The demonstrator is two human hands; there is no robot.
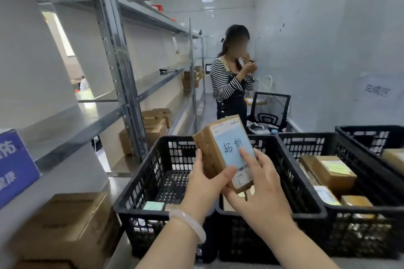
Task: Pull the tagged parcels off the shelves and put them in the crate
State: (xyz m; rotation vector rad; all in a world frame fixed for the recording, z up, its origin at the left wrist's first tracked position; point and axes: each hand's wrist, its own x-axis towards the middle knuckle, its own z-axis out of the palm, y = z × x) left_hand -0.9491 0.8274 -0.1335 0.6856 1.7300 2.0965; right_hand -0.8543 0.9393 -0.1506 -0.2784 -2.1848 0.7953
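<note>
Head view shows the left hand (205, 183) gripping the tagged parcel (207, 153) above the adjoining rims of the left crate (140, 181) and middle crate (301, 181). The right hand (262, 183) lays a straight forefinger on the blue tag (229, 148). Which crate is meant seems unclear. Best lower it flat, tag upward, not dropped.

we grip parcel (220, 155) in left hand (204, 183) | right hand (260, 183) fingertip on its blue tag (235, 145) | over black crate (140, 188)
</note>
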